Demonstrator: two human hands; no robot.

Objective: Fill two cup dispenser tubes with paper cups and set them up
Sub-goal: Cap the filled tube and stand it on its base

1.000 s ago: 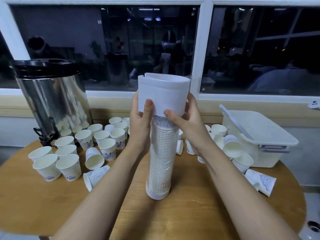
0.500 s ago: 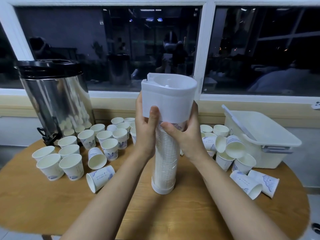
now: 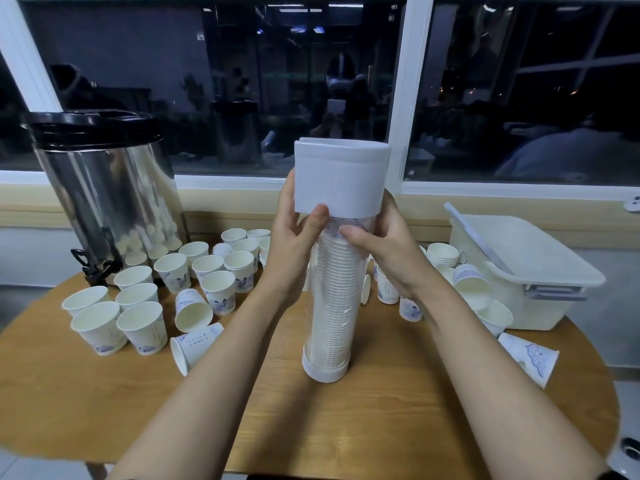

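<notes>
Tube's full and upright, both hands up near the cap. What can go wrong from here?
1. The tube is tall on a narrow base, and the left hand and right hand grip it high, just under the white cap. A careless release may tip it.
2. Loose cups stand close beside it. A tipping tube or a forearm could knock them over.
3. Whether the cap is fully seated cannot be seen. If it is loose, it might slip off.
</notes>
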